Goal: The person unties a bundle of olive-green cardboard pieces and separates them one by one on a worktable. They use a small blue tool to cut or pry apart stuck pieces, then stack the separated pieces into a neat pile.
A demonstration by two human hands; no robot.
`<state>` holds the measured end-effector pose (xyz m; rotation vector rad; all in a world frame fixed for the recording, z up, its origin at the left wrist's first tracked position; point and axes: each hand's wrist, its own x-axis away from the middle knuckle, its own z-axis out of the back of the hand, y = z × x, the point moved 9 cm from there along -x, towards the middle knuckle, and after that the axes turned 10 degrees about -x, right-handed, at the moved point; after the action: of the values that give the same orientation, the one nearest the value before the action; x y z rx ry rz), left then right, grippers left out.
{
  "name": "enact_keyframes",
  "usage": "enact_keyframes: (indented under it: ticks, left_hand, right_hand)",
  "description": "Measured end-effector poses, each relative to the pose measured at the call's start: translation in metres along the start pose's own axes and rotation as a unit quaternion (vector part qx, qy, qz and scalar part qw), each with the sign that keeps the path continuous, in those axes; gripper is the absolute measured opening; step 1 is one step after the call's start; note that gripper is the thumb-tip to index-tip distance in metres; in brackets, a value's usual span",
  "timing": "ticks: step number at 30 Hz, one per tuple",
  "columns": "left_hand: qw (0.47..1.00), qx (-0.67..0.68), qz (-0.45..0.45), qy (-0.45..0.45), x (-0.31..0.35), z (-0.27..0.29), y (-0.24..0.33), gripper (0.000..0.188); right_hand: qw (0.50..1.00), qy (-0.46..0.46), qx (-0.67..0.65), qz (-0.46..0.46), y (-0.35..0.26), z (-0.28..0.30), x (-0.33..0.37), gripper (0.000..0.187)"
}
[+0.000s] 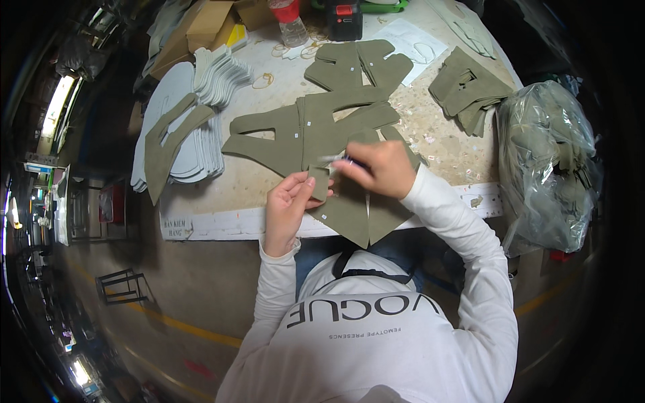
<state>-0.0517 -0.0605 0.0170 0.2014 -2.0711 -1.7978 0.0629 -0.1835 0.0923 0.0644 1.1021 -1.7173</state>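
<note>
- The left hand (pixel 289 203) is pinching a small olive piece (pixel 320 183) between thumb and fingers, holding it up over the near side of the table (pixel 447 158).
- The right hand (pixel 384 168) is closing round a slim tool (pixel 328 159), whose pale tip is pointing left, just above the small piece's top edge; whether tip and piece are touching, I cannot tell.
- Beneath both hands, large olive panels (pixel 265 144) are spreading across the middle, their slots and seams showing; two pointed ends are jutting past the table's front edge toward the lap.
- Left of these, a strip of tabletop is separating the panels from a pale grey stack (pixel 205 151), on which a forked olive piece (pixel 171 144) is lying, its point reaching the left edge.
- Right of the hands, a wider speckled stretch is opening out as far as an olive stack (pixel 468 87).
- A clear plastic bag (pixel 547 201) is bulging beside the right edge.
- Along the far side, a red-capped bottle (pixel 292 30) and a cardboard box (pixel 209 30) are standing.
</note>
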Motion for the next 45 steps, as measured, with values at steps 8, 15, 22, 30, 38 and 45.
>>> enact_keyframes:
  ticks: [8,15,22,30,38,45]
  left_hand:
    - [0.970,-0.186,-0.138,0.069,-0.019,0.020,0.070,0.027]
    - [0.790,-0.517,-0.306,0.122,-0.118,-0.002,0.144,0.035]
    - [0.674,-0.669,-0.256,0.179,-0.224,-0.003,0.088,0.046]
    - [0.714,-0.606,-0.302,0.180,-0.236,0.002,0.070,0.036]
    - [0.877,-0.399,-0.249,0.100,-0.235,-0.006,0.068,0.035]
    - [0.938,-0.137,-0.297,0.118,-0.179,0.042,0.134,0.019]
  right_hand:
    - [0.944,0.163,0.183,-0.219,0.115,0.125,-0.042,0.041]
    - [0.899,0.233,0.292,-0.229,0.197,0.137,-0.046,0.043]
    - [0.905,0.192,0.352,-0.145,0.195,0.110,-0.037,0.030]
    - [0.936,0.242,0.187,-0.171,0.194,0.116,-0.039,0.022]
    - [0.956,0.215,-0.112,-0.167,0.200,0.094,-0.044,0.030]
    - [0.913,0.246,-0.309,-0.104,0.165,0.143,-0.041,0.018]
